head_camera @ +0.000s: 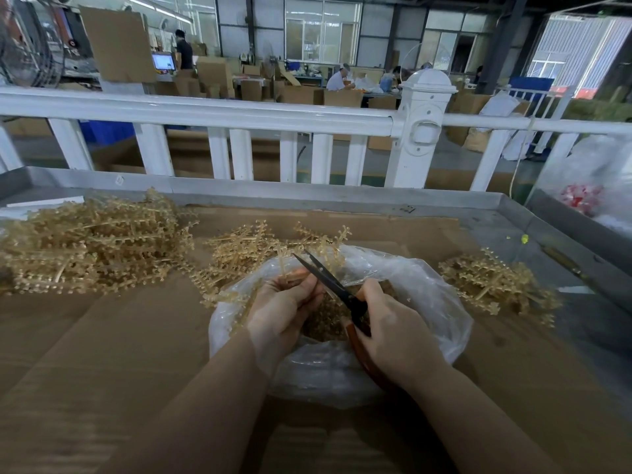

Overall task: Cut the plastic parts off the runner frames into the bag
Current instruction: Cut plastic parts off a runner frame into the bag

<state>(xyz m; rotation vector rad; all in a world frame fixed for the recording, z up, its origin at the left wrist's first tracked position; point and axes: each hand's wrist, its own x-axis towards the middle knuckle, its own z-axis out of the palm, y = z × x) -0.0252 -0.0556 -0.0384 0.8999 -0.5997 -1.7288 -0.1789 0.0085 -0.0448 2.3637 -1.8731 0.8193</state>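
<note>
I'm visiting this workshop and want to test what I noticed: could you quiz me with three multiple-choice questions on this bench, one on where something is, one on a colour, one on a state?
1. Where does the biggest pile of runner frames lie?
A. on the person's left
B. inside the bag
C. on the white railing

2. What colour are the scissor handles?
A. blue
B. orange-brown
C. white

3. How do the scissor blades stand?
A. closed flat
B. parted
C. snapped off

Answers:
1 A: the largest pile of runner frames lies at the left of the cardboard, far from the bag.
2 B: the scissors show an orange-brown handle below the right hand.
3 B: the dark blades spread in a V above the frame gripped by the left hand.
</note>
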